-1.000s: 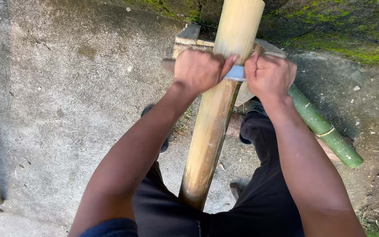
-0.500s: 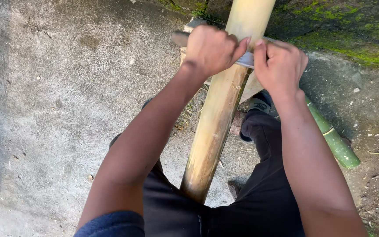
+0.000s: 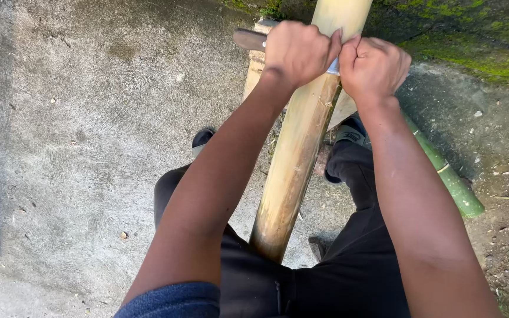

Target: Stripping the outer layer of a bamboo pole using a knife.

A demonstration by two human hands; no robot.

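Note:
A thick yellow bamboo pole (image 3: pixel 293 171) slants up from between my legs to the top of the view. Across its upper part lies a knife with a dark handle (image 3: pixel 248 39) and a pale blade (image 3: pixel 333 66). My left hand (image 3: pixel 297 52) is closed around the handle end, left of the pole. My right hand (image 3: pixel 373 66) is closed on the blade's other end, right of the pole. The two fists nearly touch over the pole, hiding most of the blade.
A green bamboo length (image 3: pixel 446 176) lies on the ground at the right, beside my right leg. A pale wooden block (image 3: pixel 256 68) stands behind the pole. Grey concrete (image 3: pixel 78 129) spreads to the left; mossy ground (image 3: pixel 478 47) and dirt lie at the right.
Both hands and the knife have slid farther up the pole, away from my body. My arms are more stretched out now.

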